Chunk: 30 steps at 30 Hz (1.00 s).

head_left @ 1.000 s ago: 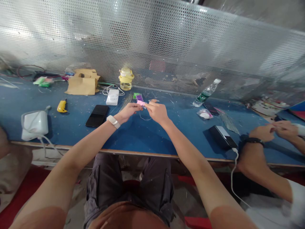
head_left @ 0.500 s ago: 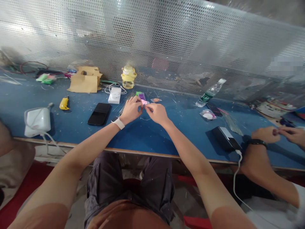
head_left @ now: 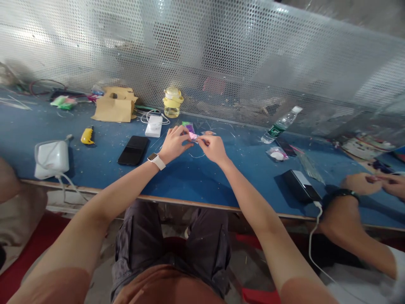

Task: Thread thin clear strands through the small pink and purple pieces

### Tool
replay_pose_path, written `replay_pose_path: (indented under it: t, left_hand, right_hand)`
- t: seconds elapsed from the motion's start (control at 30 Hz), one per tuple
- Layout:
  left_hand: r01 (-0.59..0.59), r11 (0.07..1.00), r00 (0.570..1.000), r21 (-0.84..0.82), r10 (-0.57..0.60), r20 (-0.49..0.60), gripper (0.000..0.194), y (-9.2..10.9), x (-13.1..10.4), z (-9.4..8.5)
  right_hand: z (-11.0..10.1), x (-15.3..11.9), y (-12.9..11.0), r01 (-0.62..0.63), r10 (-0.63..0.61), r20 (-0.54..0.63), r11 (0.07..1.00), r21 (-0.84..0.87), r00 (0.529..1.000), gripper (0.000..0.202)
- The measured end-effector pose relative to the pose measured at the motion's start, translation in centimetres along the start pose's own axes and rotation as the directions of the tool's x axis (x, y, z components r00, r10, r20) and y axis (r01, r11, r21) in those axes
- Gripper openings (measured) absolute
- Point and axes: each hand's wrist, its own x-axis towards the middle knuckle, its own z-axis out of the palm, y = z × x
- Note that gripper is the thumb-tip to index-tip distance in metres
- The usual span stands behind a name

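Note:
Over the blue table point(head_left: 190, 181), my left hand point(head_left: 174, 142) pinches the left side of a small pink packet point(head_left: 193, 136). The right edge of that packet is between the thumb and fingers of my right hand point(head_left: 213, 147). Just behind the packet lies a green and purple packet point(head_left: 189, 126), partly hidden by my left hand. A small packet with something orange point(head_left: 208, 133) rests behind my right hand. Thin clear strands point(head_left: 196, 156) curl on the table under my hands.
A black phone point(head_left: 133, 150), white power bank point(head_left: 154, 126), yellow-lidded bottle point(head_left: 172, 102) and yellow cutter point(head_left: 87, 136) stand or lie leftward. Rightward are a water bottle point(head_left: 281, 125), a black box-shaped device point(head_left: 300, 186) with a cable, and another person's hands point(head_left: 360, 183).
My hands have moved slightly apart, and more of the pink packet shows between them. The other person's hands at the right have shifted a little to the right.

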Motion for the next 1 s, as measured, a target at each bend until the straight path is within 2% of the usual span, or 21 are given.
replay_pose_path:
  t: [0.2,0.33,0.4,0.53,0.67,0.8,0.83,0.87,0.9,0.93,1.0]
  left_hand:
    - [0.008,0.993,0.997,-0.12,-0.016,-0.07,0.011,-0.2,0.0,0.5]
    - [0.031,0.93,0.991,-0.367,-0.075,-0.108,0.014,-0.4,0.1,1.0]
    - [0.088,0.867,0.986,-0.49,-0.145,-0.079,0.016,-0.3,0.2,1.0]
    - [0.252,0.672,0.95,-0.697,-0.309,0.045,0.022,0.3,0.5,0.6]
    - [0.34,0.432,0.908,-0.835,-0.384,0.171,0.032,0.8,0.8,0.0]
    - [0.526,0.104,0.788,-0.844,-0.434,0.437,0.03,0.6,0.9,-0.3]
    - [0.554,0.055,0.765,-0.831,-0.426,0.482,0.032,0.5,0.9,-0.3]
    - [0.568,0.049,0.76,-0.822,-0.413,0.501,0.035,0.5,0.9,-0.3]
    - [0.563,0.09,0.776,-0.822,-0.4,0.488,0.038,0.4,0.9,-0.4]
    - [0.534,0.172,0.808,-0.828,-0.391,0.44,0.04,0.3,0.9,-0.4]
    - [0.421,0.397,0.888,-0.815,-0.364,0.282,0.038,0.2,1.0,-0.5]
  right_hand:
    - [-0.1,0.1,0.7,0.014,-0.012,-0.021,0.998,0.065,1.0,0.042]
    - [0.0,0.0,1.0,0.09,-0.084,-0.071,0.993,0.08,0.994,0.044]
    - [0.1,0.0,1.2,0.134,-0.129,-0.088,0.989,0.056,0.988,0.044]
    - [0.2,0.0,1.4,0.183,-0.183,-0.086,0.983,-0.013,0.979,0.052]
    - [0.5,-0.1,1.6,0.233,-0.241,-0.085,0.968,-0.097,0.967,0.06]
    - [0.8,-0.6,1.6,0.282,-0.305,-0.087,0.937,-0.207,0.948,0.058]
    - [0.7,-0.7,1.6,0.293,-0.318,-0.084,0.929,-0.227,0.944,0.056]
    - [0.7,-0.7,1.6,0.301,-0.328,-0.085,0.924,-0.237,0.941,0.054]
    - [0.7,-0.8,1.6,0.304,-0.333,-0.095,0.924,-0.233,0.938,0.053]
    - [0.6,-0.7,1.6,0.299,-0.328,-0.113,0.93,-0.214,0.938,0.053]
    - [0.6,-0.6,1.5,0.272,-0.293,-0.149,0.951,-0.144,0.945,0.054]
